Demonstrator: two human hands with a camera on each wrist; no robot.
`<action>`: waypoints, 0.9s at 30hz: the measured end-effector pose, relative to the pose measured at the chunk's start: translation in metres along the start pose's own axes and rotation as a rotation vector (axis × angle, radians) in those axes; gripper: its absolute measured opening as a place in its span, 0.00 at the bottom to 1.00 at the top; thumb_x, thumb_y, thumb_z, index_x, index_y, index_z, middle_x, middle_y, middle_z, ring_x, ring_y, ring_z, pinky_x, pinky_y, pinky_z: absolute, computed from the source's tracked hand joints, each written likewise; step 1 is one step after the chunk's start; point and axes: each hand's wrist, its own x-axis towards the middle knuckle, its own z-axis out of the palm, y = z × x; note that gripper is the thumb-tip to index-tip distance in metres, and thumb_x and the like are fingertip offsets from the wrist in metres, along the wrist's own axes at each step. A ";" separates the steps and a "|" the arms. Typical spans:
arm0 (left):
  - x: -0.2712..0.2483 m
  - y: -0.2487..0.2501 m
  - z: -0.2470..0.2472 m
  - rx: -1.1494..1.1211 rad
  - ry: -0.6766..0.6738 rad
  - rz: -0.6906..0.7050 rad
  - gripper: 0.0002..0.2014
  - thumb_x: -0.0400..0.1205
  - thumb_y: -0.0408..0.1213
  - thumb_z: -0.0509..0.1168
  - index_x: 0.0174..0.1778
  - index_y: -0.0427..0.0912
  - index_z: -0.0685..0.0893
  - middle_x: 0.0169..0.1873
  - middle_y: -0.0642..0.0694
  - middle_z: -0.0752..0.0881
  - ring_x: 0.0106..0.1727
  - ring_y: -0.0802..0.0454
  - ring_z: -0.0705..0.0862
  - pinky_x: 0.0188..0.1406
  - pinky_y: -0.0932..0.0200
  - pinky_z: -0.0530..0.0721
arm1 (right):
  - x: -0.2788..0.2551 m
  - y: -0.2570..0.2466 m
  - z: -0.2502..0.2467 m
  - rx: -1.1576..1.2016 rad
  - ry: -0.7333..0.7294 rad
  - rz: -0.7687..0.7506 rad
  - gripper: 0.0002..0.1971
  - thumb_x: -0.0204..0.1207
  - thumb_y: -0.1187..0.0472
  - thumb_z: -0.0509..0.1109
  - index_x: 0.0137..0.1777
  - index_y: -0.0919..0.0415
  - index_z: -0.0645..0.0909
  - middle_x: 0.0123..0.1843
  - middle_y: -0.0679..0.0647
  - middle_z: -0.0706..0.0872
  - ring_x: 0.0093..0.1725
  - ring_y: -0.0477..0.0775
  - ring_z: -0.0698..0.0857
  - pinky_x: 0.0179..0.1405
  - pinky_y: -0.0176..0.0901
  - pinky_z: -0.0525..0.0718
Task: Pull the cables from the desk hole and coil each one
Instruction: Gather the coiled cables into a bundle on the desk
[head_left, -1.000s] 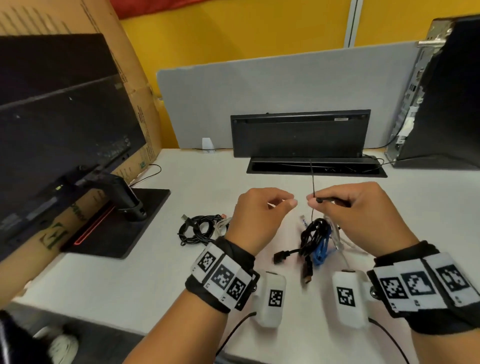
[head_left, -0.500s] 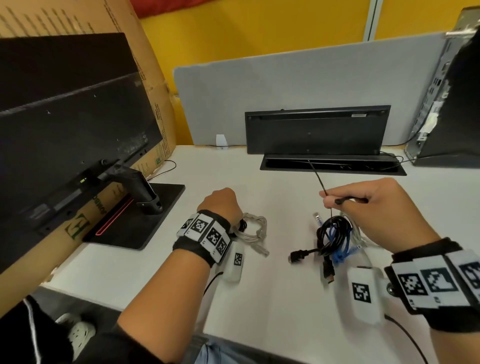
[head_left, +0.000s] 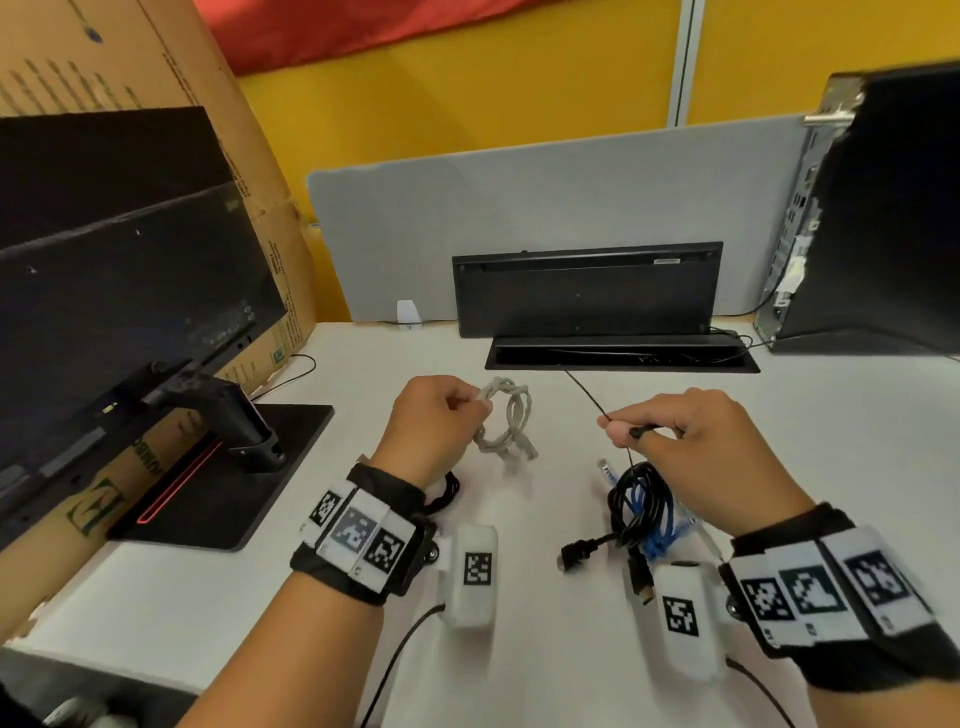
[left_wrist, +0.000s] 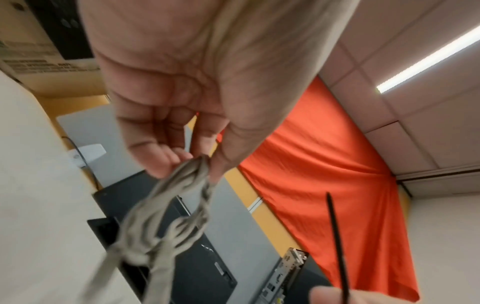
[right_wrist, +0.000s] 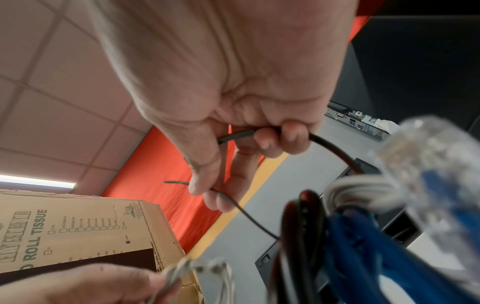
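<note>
Off beyond the left hand's knuckles stands a big dark monitor (head_left: 119, 291) on its flat base, with a cardboard box (head_left: 130, 57) behind it. Past the right hand, a black computer tower (head_left: 883, 218) fills the far corner of the white desk (head_left: 831, 441). Straight ahead of both sets of fingertips, the black flip-up lid (head_left: 587, 286) stands open over the desk hole (head_left: 618, 356).

The right hand (head_left: 680, 441) is curled closed round a thin black cable (head_left: 584, 389), thumb and forefinger pinching it. From the pinch it runs forward to the hole. Just under that wrist lies a bundle of black and blue cables (head_left: 641, 506) on the desk.

The left hand (head_left: 431, 426) is lifted off the desk, fingertips and thumb pinched on a coiled grey cable (head_left: 506, 421), which dangles ahead of and below the fingers. A dark coiled cable (head_left: 447, 491) peeks out beside the left wrist.
</note>
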 end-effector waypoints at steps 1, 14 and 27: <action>-0.004 0.005 0.002 -0.059 0.029 0.034 0.05 0.81 0.36 0.69 0.42 0.43 0.89 0.33 0.45 0.90 0.35 0.51 0.88 0.34 0.60 0.85 | 0.000 0.000 0.000 0.003 0.006 0.001 0.07 0.76 0.59 0.74 0.48 0.46 0.91 0.41 0.31 0.87 0.46 0.21 0.80 0.43 0.10 0.70; -0.032 0.023 0.033 -0.441 -0.089 0.323 0.11 0.75 0.29 0.75 0.51 0.45 0.92 0.43 0.51 0.93 0.45 0.51 0.90 0.48 0.60 0.88 | 0.001 -0.009 0.002 -0.119 0.061 0.016 0.07 0.76 0.60 0.73 0.46 0.50 0.93 0.41 0.43 0.92 0.43 0.37 0.83 0.42 0.22 0.72; -0.035 0.029 0.057 -0.550 -0.128 0.217 0.07 0.81 0.28 0.68 0.45 0.36 0.92 0.38 0.41 0.92 0.40 0.46 0.92 0.42 0.57 0.90 | 0.001 -0.015 0.008 -0.051 0.020 -0.001 0.13 0.76 0.67 0.68 0.44 0.51 0.93 0.37 0.47 0.91 0.39 0.41 0.86 0.38 0.24 0.80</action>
